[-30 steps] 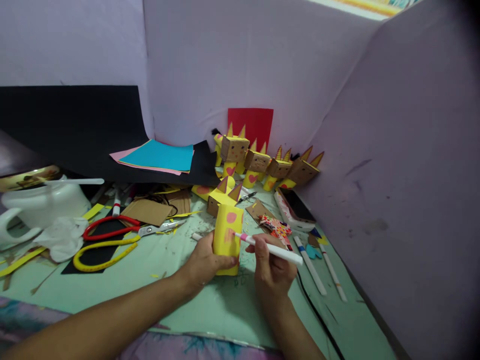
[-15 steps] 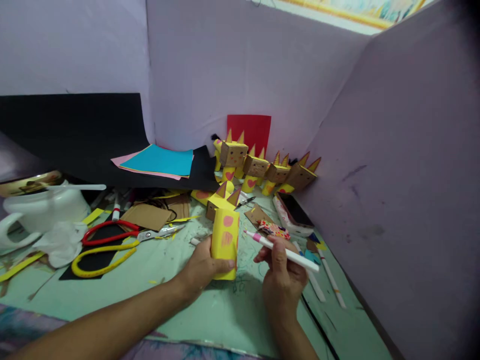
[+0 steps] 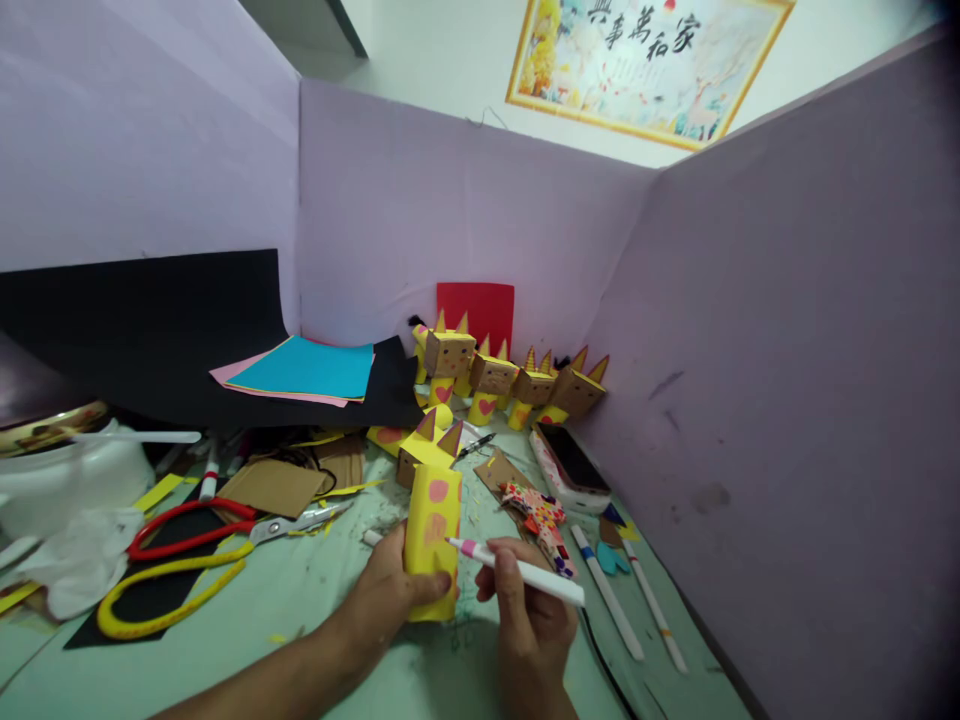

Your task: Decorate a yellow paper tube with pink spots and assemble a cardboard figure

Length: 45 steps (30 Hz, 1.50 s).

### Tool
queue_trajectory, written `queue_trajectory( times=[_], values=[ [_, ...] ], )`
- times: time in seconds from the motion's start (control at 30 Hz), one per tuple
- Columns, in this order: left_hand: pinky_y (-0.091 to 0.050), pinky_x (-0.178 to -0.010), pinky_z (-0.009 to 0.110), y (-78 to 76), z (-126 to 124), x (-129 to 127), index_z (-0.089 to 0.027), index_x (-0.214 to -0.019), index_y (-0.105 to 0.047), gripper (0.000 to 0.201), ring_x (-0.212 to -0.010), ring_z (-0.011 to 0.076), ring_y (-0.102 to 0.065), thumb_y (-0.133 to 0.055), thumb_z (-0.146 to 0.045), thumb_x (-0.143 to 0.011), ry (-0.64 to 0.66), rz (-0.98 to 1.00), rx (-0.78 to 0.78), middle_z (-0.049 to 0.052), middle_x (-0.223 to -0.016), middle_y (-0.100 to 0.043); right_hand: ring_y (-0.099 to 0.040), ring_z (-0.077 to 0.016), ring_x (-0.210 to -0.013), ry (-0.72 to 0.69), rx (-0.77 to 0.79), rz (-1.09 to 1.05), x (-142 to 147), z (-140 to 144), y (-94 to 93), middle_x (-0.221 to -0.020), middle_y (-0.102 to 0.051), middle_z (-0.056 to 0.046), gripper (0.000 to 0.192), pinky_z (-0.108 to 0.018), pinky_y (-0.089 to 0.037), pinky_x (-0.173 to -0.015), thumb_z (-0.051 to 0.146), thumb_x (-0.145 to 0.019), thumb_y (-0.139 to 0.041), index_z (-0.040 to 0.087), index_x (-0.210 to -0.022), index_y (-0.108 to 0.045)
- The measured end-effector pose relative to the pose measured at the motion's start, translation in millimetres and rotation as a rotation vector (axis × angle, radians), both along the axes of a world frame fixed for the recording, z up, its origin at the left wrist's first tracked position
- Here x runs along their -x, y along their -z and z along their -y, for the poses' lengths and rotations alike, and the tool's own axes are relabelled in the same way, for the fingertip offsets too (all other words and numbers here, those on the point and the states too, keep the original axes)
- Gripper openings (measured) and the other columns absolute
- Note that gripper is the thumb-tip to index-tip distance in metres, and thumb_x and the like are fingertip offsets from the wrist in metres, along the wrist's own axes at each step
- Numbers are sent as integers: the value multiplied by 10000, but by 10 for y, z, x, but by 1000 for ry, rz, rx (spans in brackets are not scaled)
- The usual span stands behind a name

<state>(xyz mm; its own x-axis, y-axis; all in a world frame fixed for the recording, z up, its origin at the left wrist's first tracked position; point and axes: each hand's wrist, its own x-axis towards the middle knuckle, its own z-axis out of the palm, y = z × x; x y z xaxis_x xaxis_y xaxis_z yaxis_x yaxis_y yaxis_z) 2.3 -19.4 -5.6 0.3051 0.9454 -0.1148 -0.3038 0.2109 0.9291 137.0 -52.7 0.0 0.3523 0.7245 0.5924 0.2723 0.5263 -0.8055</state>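
My left hand [image 3: 382, 590] is wrapped round the lower part of a yellow paper tube [image 3: 444, 505], which bears pink and orange spots. Between the thumb and fingers of my right hand [image 3: 529, 610] is a white marker [image 3: 544, 580] with a pink tip, pointing left. That tip is at the tube's right edge, by the orange spot; whether it touches I cannot tell. Just behind the tube lies a yellow and brown cardboard head [image 3: 427, 448] with two pointed ears or horns. Several finished-looking yellow figures [image 3: 450, 355] with cardboard heads stand at the back.
Scissors [image 3: 255, 530] with red and yellow handles lie at left, near a white pot [image 3: 75, 480] and cardboard pieces [image 3: 274, 490]. Blue paper [image 3: 307, 368] rests on black paper. At right are a phone [image 3: 574, 458], a blue-banded marker [image 3: 607, 592] and a patterned scrap [image 3: 536, 510]. Purple panels [image 3: 465, 210] surround the table.
The marker tip has come closer to the tube, up to its right edge. My view has tilted up, so the scene sits lower and more of the wall picture shows.
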Motion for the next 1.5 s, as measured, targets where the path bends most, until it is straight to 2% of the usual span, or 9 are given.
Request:
queue_trajectory(
  times=[0.13, 0.3, 0.6, 0.93, 1.1, 1.27, 1.5],
  values=[
    [-485, -583, 291, 7, 0, 0, -124, -982, -554, 520, -657, 195, -615, -778, -272, -537, 7, 9, -2, 60, -754, -687, -563, -116, -478, -69, -25, 62, -15, 12, 35, -593, -586, 6, 239, -221, -456, -451, 301, -917, -510, 173, -792, -669],
    [-489, -575, 283, -16, 5, 0, -128, -1007, -547, 550, -646, 183, -608, -785, -255, -527, -3, -4, 17, 48, -749, -684, -545, -113, -480, -3, -48, 36, 3, 16, -1, -567, -560, 23, 225, -222, -452, -465, 292, -914, -508, 178, -780, -648],
    [-486, -576, 265, -76, 14, 9, -129, -991, -556, 545, -646, 168, -604, -801, -259, -523, 3, -18, 31, 40, -752, -679, -581, -110, -503, -37, -94, 84, -9, -11, 2, -588, -586, 24, 180, -204, -453, -462, 230, -913, -508, 183, -806, -645],
    [-477, -604, 272, -139, 34, 9, -126, -997, -561, 566, -660, 171, -600, -800, -257, -501, 24, -9, 32, 34, -744, -675, -557, -93, -496, 28, -124, 122, 5, -22, -26, -590, -581, 40, 143, -201, -457, -485, 219, -902, -525, 192, -820, -639],
    [-463, -601, 273, -194, 52, 10, -122, -986, -557, 573, -673, 178, -591, -807, -281, -496, 7, -43, 46, 45, -772, -671, -601, -120, -548, -60, -128, 166, -4, -21, -12, -638, -617, 9, 144, -220, -460, -485, 196, -905, -513, 185, -825, -632],
    [-469, -614, 284, -174, 50, 8, -138, -997, -555, 586, -685, 192, -608, -817, -274, -491, 19, -21, 49, 44, -788, -672, -626, -124, -591, -89, -129, 176, 0, -25, -3, -686, -654, 2, 117, -223, -489, -532, 161, -893, -530, 198, -881, -640],
    [-483, -664, 310, -128, 43, 15, -128, -1026, -541, 577, -747, 211, -618, -791, -243, -519, 31, -13, 36, 68, -865, -679, -636, -129, -580, -55, -91, 167, 8, -32, 9, -658, -654, -5, 152, -223, -484, -509, 196, -898, -529, 187, -794, -640]
  ],
)
